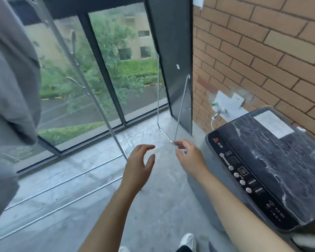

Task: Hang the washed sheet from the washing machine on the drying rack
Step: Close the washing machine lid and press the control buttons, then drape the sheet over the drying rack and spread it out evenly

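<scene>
Far left of both empty hands [164, 160], grey sheet [11, 106] on rack [105, 120].

Grey sheet [11, 99], black marbled washing machine [273, 160] lid, orange-brown brick wall [262, 42].

Grey sheet [11, 99] hanging draped over metal drying rack [91, 99], far left of closed, dark-lidded washing machine [269, 160].

The washing machine [267, 160] control panel bears a red logo and markings, all too blurred to read.
</scene>
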`<action>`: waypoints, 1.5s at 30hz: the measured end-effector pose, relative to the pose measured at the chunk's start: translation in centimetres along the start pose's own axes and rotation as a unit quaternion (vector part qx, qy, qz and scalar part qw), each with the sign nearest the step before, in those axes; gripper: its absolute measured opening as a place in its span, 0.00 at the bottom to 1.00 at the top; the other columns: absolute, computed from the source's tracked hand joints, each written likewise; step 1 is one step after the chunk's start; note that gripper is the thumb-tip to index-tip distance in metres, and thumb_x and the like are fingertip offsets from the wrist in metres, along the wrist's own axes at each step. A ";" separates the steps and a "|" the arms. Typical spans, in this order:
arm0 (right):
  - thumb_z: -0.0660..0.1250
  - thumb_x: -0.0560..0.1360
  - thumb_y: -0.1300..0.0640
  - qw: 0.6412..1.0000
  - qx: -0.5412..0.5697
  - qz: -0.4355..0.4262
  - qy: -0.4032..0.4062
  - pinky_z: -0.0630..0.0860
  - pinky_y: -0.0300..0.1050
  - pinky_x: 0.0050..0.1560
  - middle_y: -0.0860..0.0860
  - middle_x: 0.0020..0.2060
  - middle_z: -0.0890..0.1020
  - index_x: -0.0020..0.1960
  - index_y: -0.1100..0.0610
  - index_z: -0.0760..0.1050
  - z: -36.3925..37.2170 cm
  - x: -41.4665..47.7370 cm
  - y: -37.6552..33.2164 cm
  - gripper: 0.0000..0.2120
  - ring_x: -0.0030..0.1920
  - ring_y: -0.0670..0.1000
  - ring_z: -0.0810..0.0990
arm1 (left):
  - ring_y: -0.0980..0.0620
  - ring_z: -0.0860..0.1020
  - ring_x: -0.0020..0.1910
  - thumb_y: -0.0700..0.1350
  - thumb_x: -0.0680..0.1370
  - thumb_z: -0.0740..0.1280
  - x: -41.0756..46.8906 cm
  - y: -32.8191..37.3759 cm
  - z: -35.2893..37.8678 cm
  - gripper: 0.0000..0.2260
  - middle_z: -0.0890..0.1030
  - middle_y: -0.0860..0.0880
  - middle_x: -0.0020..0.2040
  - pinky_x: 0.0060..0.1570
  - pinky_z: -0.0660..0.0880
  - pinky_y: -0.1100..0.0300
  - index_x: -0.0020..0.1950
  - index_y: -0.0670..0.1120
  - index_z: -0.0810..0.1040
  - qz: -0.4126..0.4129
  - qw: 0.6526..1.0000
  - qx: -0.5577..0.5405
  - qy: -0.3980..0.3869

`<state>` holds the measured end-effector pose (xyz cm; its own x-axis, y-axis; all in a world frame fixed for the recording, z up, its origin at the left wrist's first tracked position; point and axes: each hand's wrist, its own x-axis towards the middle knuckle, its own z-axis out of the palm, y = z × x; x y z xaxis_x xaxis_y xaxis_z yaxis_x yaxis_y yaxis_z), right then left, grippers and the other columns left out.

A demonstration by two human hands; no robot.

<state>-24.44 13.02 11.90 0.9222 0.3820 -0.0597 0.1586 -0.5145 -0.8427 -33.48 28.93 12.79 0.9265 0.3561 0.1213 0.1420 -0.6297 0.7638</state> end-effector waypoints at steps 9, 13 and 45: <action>0.63 0.77 0.62 0.988 0.046 -0.144 -0.030 0.75 0.40 0.55 0.48 0.53 0.80 0.58 0.55 0.77 14.8 0.9 -17.1 0.12 0.51 0.44 0.77 | 0.56 0.75 0.56 0.46 0.75 0.63 -2.3 -9.0 -20.3 0.12 0.79 0.53 0.55 0.57 0.69 0.64 0.57 0.47 0.79 0.019 0.992 0.046 0.114; 0.64 0.77 0.62 0.974 0.080 -0.210 -0.038 0.75 0.37 0.52 0.48 0.52 0.81 0.57 0.54 0.77 18.6 1.0 -24.3 0.11 0.51 0.45 0.79 | 0.57 0.77 0.51 0.45 0.75 0.64 -2.4 -10.0 -27.5 0.11 0.79 0.54 0.51 0.53 0.71 0.64 0.56 0.47 0.79 0.056 0.983 0.050 0.169; 0.65 0.74 0.57 0.761 -0.137 -0.627 0.091 0.58 0.51 0.69 0.47 0.62 0.75 0.61 0.51 0.76 27.2 10.3 -66.1 0.16 0.65 0.51 0.70 | 0.45 0.72 0.58 0.61 0.71 0.67 6.7 -9.5 -66.7 0.26 0.71 0.48 0.58 0.52 0.73 0.50 0.63 0.48 0.70 -0.073 0.786 0.410 0.458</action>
<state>-35.00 71.79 52.42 0.0138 0.6048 0.7963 0.9994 0.0173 -0.0305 -51.88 83.38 48.60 0.2940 0.5764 0.7624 0.7475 -0.6358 0.1924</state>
